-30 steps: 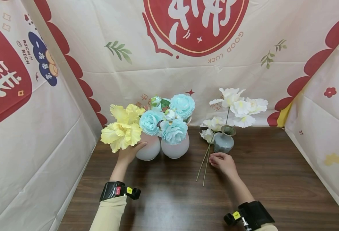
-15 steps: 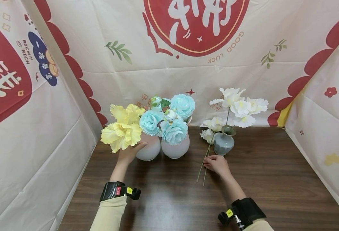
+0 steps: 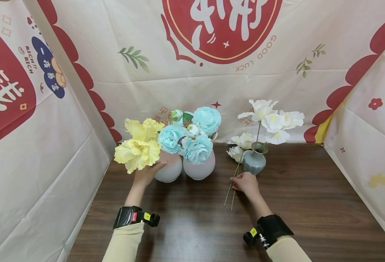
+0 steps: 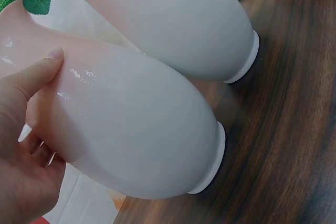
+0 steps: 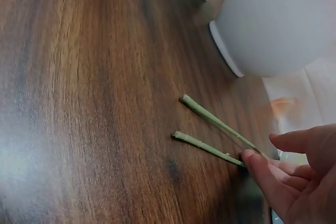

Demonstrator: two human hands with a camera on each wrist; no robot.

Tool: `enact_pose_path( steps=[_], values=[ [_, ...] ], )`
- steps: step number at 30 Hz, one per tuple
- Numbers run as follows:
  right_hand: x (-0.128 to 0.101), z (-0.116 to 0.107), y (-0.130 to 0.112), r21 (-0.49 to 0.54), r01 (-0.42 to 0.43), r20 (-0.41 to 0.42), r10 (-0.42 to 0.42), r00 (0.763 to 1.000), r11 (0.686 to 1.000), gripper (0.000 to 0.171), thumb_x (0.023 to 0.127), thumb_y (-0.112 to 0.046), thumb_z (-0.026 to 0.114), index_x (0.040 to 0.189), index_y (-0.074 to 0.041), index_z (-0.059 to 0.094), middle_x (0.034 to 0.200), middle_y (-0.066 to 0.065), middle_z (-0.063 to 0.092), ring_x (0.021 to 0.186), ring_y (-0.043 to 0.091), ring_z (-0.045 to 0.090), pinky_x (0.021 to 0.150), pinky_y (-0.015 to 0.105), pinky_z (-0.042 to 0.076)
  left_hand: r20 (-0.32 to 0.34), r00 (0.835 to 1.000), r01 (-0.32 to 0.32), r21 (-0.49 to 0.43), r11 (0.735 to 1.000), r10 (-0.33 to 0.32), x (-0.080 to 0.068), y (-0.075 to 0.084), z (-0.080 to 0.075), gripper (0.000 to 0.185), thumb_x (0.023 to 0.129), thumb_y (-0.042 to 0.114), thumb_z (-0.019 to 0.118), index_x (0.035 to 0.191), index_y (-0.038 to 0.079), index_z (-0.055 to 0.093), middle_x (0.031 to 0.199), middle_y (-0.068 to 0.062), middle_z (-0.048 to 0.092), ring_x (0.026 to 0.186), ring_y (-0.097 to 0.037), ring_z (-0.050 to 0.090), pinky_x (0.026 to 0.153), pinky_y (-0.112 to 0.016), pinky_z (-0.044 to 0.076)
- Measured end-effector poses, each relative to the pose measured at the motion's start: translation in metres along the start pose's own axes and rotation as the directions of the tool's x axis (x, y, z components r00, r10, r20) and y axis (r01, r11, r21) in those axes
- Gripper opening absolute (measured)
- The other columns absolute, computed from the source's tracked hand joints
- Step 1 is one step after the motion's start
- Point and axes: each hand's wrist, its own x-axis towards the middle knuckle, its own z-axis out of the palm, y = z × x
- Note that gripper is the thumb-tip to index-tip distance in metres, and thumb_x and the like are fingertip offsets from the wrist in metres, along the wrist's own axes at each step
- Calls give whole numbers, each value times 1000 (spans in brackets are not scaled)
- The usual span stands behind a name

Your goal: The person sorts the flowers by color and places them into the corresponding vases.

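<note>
My left hand [image 3: 145, 175] grips the pink-and-white vase [image 3: 169, 169] holding yellow flowers [image 3: 139, 149]. In the left wrist view, the thumb [image 4: 42, 72] lies on its pinkish upper part, with other fingers curled beneath. My right hand [image 3: 247, 183] is at the thin green flower stems [image 3: 229, 193] lying on the table. In the right wrist view, one fingertip [image 5: 251, 156] meets the lower stem [image 5: 207, 148], while a gap shows between thumb and finger. White flowers [image 3: 243, 141] top these stems, beside a small grey-blue vase [image 3: 254, 162] holding more white flowers [image 3: 274, 120].
A second pink-and-white vase [image 3: 199, 171] with light-blue flowers [image 3: 197, 149] stands close beside the gripped one. All stand on a dark wooden table [image 3: 192, 225]. A printed cloth [image 3: 192, 87] hangs behind, with further cloth walls at both sides.
My right hand has moved left from beside the grey-blue vase to the stems, and its fingers now reach them. The stem ends have shifted very slightly. My left hand stays on its vase.
</note>
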Motion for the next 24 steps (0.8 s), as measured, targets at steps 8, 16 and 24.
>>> enact_pose_path(
  steps=[8, 16, 24],
  values=[
    [6, 4, -1, -197, 19, -17, -23, 1000, 980, 24, 91, -23, 70, 74, -7, 75, 57, -3, 69, 52, 6, 66, 96, 52, 50, 2, 1000, -17, 2, 1000, 17, 1, -2, 0, 77, 82, 15, 82, 144, 7, 37, 148, -13, 40, 140, -26, 37, 116, -52, 34],
    [1, -1, 1, -130, 23, -19, -26, 999, 991, 18, 91, -17, 68, 82, -2, 75, 63, 1, 71, 53, 6, 64, 84, 44, 57, 20, 1000, -2, 5, 1000, 2, 0, -1, 0, 75, 83, 18, 81, 144, 8, 39, 146, -13, 42, 139, -29, 39, 114, -54, 37],
    [-15, -10, -4, 100, 33, -9, -33, 999, 994, 13, 91, -7, 64, 95, 5, 68, 76, 9, 72, 60, 8, 66, 59, 23, 58, 13, 1000, -3, 19, 1000, 3, 0, -1, 0, 78, 82, 18, 82, 145, 9, 37, 149, -13, 40, 141, -28, 35, 116, -54, 33]
  ],
)
